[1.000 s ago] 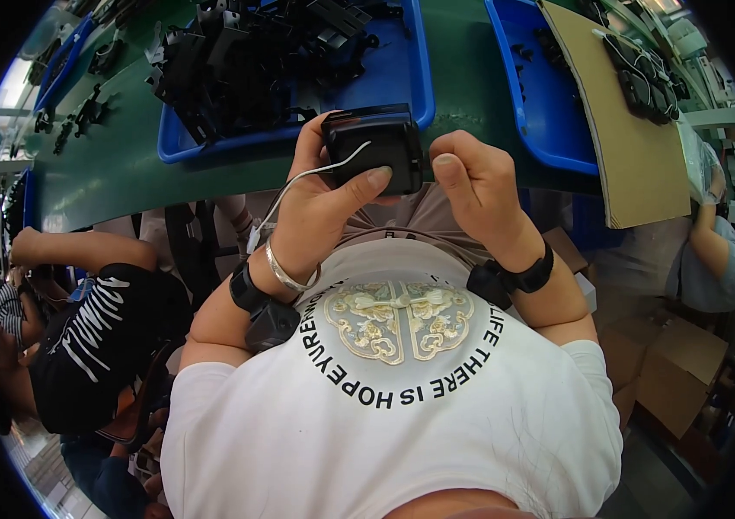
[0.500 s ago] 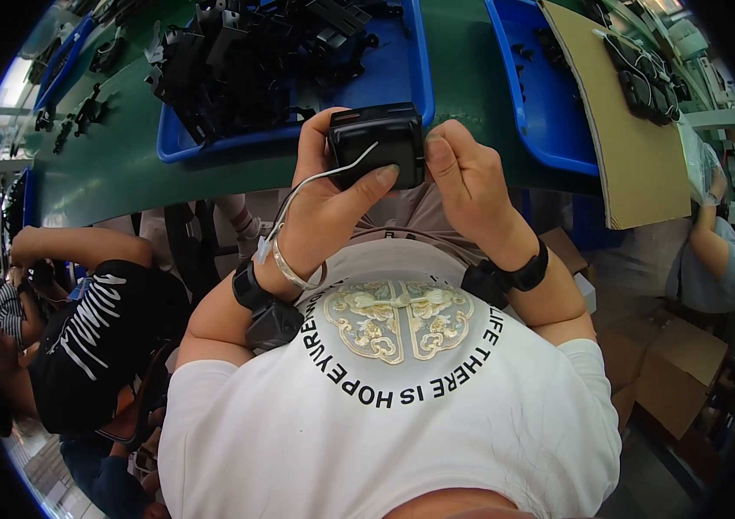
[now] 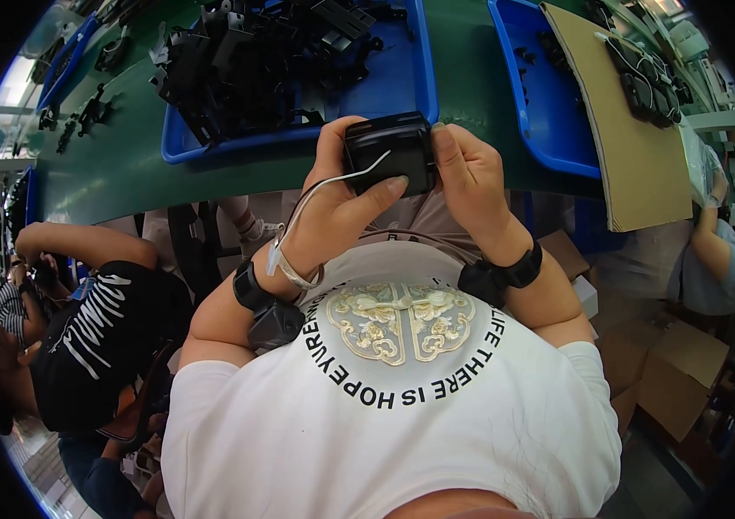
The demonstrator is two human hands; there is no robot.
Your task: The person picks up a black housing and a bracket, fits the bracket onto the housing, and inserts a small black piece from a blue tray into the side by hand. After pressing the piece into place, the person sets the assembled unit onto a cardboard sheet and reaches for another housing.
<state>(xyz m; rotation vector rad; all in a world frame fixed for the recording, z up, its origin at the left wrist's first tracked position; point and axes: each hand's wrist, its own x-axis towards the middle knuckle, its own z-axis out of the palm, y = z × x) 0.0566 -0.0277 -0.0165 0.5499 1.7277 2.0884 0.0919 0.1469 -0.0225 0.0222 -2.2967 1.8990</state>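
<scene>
Between both hands, left hand (image 3: 337,208) and right hand (image 3: 471,186) fingers clasp the black box (image 3: 387,156) from either side

— Where's the boxy part (image 3: 387,156)?
— Between left hand (image 3: 337,208) and right hand (image 3: 469,186), just before the table (image 3: 117,173) edge
— And behind it?
— A tray (image 3: 402,82) of parts; another tray (image 3: 549,104) to its right, under a cardboard sheet (image 3: 623,121)
</scene>
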